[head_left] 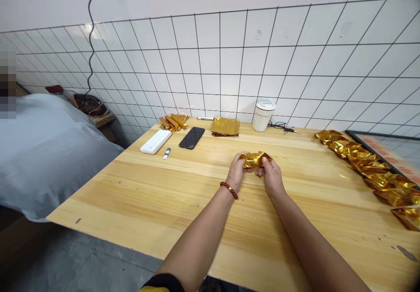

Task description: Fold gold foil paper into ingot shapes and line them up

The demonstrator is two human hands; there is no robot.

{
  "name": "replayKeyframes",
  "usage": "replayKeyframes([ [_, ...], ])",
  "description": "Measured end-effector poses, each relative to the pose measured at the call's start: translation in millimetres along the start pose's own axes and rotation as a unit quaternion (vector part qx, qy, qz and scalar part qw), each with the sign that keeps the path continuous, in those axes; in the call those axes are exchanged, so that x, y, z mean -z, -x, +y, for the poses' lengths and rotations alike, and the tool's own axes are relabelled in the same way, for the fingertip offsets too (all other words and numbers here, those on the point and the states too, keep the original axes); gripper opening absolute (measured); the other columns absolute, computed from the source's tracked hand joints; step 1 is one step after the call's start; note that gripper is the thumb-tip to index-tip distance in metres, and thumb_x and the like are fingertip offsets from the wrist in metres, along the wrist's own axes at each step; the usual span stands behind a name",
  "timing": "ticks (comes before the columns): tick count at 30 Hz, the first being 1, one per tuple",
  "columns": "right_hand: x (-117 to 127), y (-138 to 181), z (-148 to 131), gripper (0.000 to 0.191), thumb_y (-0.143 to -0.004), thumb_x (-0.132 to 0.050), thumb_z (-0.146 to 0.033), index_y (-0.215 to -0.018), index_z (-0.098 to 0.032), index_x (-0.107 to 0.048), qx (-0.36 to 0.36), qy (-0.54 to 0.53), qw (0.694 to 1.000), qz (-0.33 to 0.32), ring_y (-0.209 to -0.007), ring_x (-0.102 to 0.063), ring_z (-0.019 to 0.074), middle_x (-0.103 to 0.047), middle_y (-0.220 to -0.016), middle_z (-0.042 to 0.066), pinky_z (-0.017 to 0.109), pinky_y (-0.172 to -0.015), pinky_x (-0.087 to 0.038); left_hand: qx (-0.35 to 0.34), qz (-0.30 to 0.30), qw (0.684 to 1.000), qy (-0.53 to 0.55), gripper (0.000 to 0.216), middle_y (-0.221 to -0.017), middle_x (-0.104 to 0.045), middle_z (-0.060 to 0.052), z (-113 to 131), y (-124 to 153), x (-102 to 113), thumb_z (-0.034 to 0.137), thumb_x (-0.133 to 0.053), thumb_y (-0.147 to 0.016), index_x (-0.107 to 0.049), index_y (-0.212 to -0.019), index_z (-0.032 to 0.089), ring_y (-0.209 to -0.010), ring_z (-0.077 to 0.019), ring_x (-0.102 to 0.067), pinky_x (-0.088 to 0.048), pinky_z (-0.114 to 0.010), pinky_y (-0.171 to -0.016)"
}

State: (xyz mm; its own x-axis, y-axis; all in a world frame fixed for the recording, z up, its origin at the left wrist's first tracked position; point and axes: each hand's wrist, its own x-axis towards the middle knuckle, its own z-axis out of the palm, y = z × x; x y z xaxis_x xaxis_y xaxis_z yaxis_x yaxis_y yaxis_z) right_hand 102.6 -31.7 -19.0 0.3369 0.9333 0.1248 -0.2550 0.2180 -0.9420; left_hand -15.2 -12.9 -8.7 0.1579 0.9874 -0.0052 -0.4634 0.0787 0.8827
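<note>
A crumpled piece of gold foil paper is held between both hands above the middle of the wooden table. My left hand, with a red bead bracelet on the wrist, pinches its left end. My right hand grips its right end with fingers curled. A flat stack of gold foil sheets lies beyond the hands near the wall.
Several folded gold foil pieces line the table's right side. At the back stand a white cup, glasses, a black phone, a white power bank, and more folded foil. A person in grey sits at left.
</note>
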Motion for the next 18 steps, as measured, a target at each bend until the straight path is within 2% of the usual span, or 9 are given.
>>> replayKeyframes([
  [18,0.9,-1.4,2.3,0.055,-0.074,-0.072,-0.058,-0.112,-0.020,-0.065,-0.004,-0.005,1.000,0.004,-0.047,-0.045,0.0069,-0.063,-0.081,-0.001,0.025,-0.048,-0.043,0.007,0.006,1.000,0.003,0.036,-0.109,-0.067,-0.009,2.5,1.0,-1.1,0.025,-0.053,-0.074,-0.064,-0.107,0.017,-0.092,-0.0214,-0.064,-0.052,-0.031,-0.071],
])
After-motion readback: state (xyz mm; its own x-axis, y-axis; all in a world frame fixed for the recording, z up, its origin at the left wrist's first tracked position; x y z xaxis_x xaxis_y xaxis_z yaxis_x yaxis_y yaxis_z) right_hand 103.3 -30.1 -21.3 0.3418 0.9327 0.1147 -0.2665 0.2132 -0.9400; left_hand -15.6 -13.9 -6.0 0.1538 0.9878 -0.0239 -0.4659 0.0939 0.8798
